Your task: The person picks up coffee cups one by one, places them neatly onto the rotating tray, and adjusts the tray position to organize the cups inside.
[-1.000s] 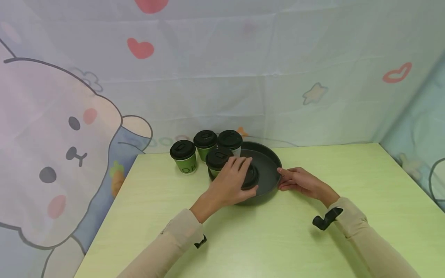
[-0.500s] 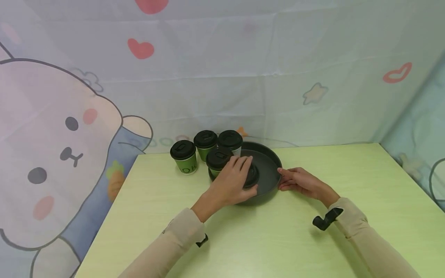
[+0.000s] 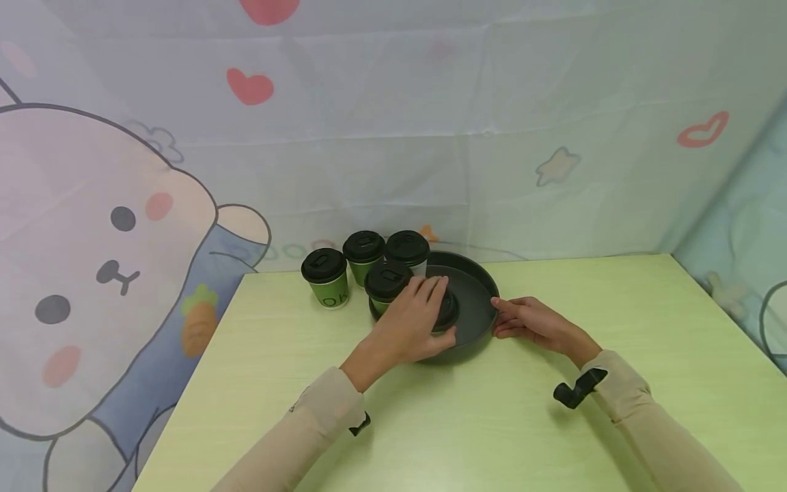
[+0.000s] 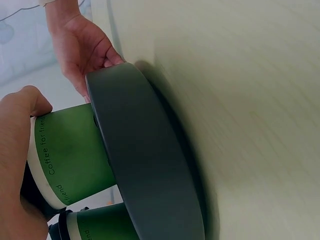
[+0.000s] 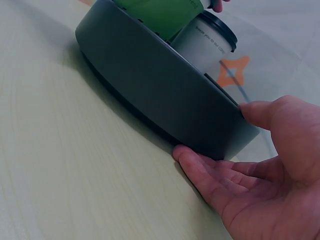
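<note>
My left hand (image 3: 408, 324) grips a green paper coffee cup (image 4: 75, 155) around its black lid; in the head view the hand hides most of the cup. That cup stands slightly tilted inside a round dark grey pan (image 3: 476, 294). At the pan's right side my right hand (image 3: 535, 324) pinches the wall, thumb at the rim and fingers at the underside, as the right wrist view shows. Another green lidded cup (image 3: 387, 281) stands left of my left hand, within the pan. Behind it is a white lidded cup (image 5: 202, 45), its base hidden by the pan wall.
Two more green lidded cups, one at the left (image 3: 328, 290) and one farther back (image 3: 364, 256), stand on the table outside the pan. The pale yellow-green table (image 3: 467, 424) ends at a printed cloth backdrop (image 3: 381, 157). A dark cable (image 3: 764, 318) hangs at the right.
</note>
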A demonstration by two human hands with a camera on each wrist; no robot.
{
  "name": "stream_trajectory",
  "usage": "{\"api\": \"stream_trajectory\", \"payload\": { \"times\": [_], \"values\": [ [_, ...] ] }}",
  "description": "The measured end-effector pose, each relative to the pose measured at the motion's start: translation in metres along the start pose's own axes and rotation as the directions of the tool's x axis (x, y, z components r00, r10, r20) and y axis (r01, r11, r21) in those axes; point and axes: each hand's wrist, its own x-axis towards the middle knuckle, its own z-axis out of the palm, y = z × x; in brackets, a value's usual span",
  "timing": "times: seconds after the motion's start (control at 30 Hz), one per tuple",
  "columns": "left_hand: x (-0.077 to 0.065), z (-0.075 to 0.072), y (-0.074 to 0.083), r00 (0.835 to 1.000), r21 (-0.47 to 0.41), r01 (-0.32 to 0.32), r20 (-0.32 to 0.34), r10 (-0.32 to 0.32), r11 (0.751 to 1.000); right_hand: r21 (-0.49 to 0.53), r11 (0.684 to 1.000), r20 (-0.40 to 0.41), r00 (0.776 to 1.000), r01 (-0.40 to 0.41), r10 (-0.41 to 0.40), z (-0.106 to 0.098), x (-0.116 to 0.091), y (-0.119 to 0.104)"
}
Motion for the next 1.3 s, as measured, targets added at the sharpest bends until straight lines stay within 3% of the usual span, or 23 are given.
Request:
{"api": "stream_trajectory", "payload": {
  "times": [0.2, 0.47, 0.67, 0.77, 0.87, 1.03, 1.17, 1.3],
  "values": [
    [-0.001, 0.0, -0.001, 1.0, -0.006, 0.003, 0.008, -0.003, 1.0, -0.014, 1.0, 0.0, 1.0, 0.007, -0.007, 0.0, -0.001, -0.001],
    [-0.005, -0.007, -0.003, 0.999, -0.087, 0.028, 0.032, -0.025, 0.996, -0.014, 1.0, 0.0, 1.0, 0.005, -0.005, 0.0, -0.003, -0.001],
    [-0.011, -0.014, -0.009, 0.997, -0.21, 0.034, -0.06, -0.047, 0.977, 0.0, 1.0, 0.01, 1.0, 0.004, -0.004, 0.0, -0.002, -0.001],
    [-0.015, -0.016, -0.016, 0.987, -0.29, 0.02, -0.145, -0.064, 0.957, 0.001, 1.0, 0.016, 1.0, 0.009, -0.009, 0.0, -0.002, -0.001],
    [-0.019, -0.017, -0.025, 0.959, -0.38, -0.014, -0.266, -0.095, 0.925, 0.002, 1.0, 0.021, 1.0, 0.013, -0.013, 0.0, -0.002, -0.002],
    [-0.027, -0.02, -0.04, 0.874, -0.485, -0.022, -0.433, -0.218, 0.874, -0.007, 1.0, 0.024, 1.0, 0.02, -0.02, 0.001, -0.003, -0.003],
    [-0.036, -0.018, -0.051, 0.809, -0.568, 0.042, -0.464, -0.362, 0.822, -0.009, 1.0, 0.022, 1.0, 0.022, -0.022, 0.0, -0.002, -0.002],
    [-0.047, -0.009, -0.062, 0.755, -0.669, 0.118, -0.419, -0.504, 0.733, -0.003, 1.0, 0.019, 1.0, 0.018, -0.018, 0.0, -0.001, -0.001]
  ]
}}
